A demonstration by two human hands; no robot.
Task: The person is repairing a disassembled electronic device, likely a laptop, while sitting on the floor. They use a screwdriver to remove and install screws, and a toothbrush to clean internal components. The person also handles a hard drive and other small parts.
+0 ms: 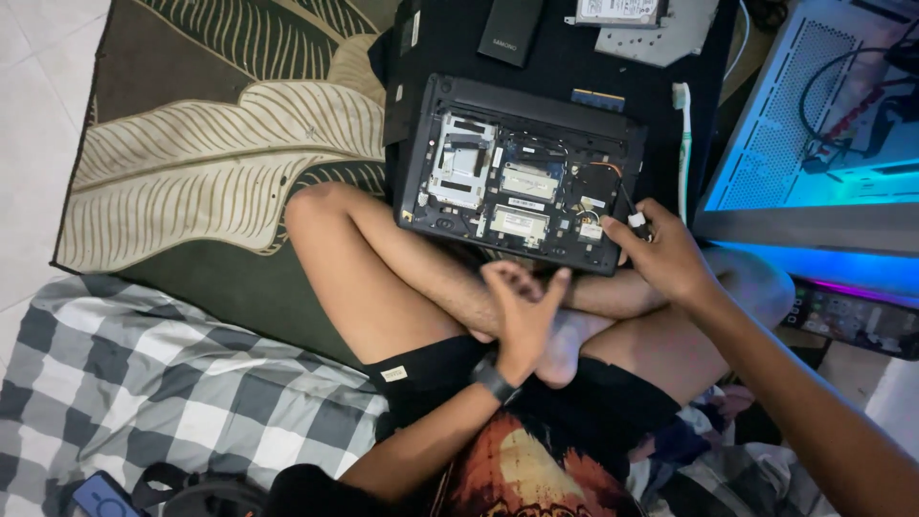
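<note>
A: What are we looking at with the right hand (670, 254)?

B: We are seeing it resting at the near right corner of the opened laptop (522, 174), its fingers pinching a small white part (637, 220) against that corner.

A: And the left hand (525, 311)?

B: We are finding it lying on the crossed legs, just near of the laptop, fingers loosely spread and gripping nothing; a dark watch (494, 380) is sitting on the wrist.

A: Where is the laptop lying?

B: We are seeing it bottom up, cover off, on a black mat (555, 57) past the knees. A toothbrush (683, 144) is lying just right of it, a hard drive (617, 11) farther off.
</note>
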